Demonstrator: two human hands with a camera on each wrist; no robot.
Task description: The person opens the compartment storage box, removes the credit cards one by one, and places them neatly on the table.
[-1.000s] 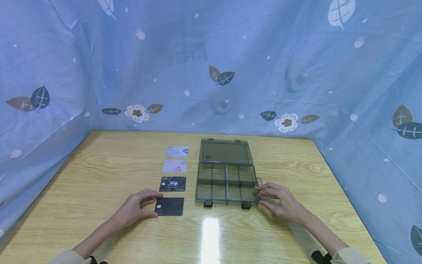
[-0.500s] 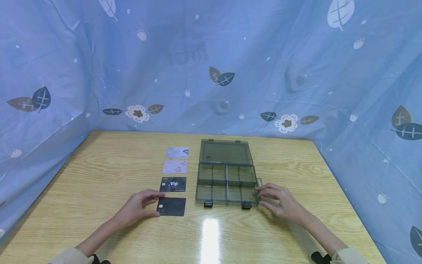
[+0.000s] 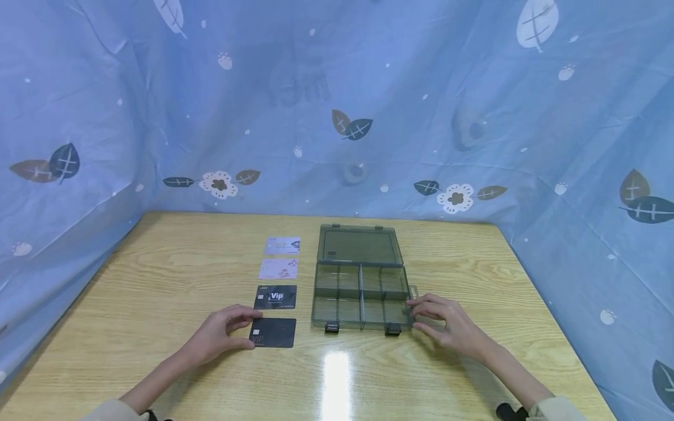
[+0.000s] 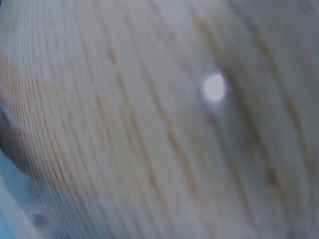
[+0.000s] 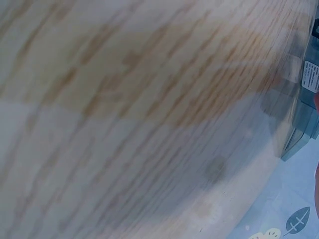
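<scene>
In the head view, my left hand [image 3: 216, 337] holds a black VIP card [image 3: 275, 333] by its left end, thumb at the lower corner and a finger at the upper one. The card lies flat on the table. Right of it sits a dark translucent compartment box [image 3: 338, 307], its lid [image 3: 360, 245] folded back. My right hand [image 3: 444, 321] rests bent fingertips and thumb against the box's right side. Part of the box [image 5: 310, 77] and its label show at the right wrist view's edge. The left wrist view holds only blurred wood grain and a strip of cloth.
Another black Vip card [image 3: 275, 297], a pink card [image 3: 278, 269] and a silver card [image 3: 282, 245] lie in a column behind the held card. A blue patterned cloth [image 3: 295, 134] encloses the wooden table [image 3: 174, 263] at the back and sides.
Over the first half second, my left hand and the black card slid slightly right. Since then both have stayed put; the view tilted a little. My right hand stays at the box.
</scene>
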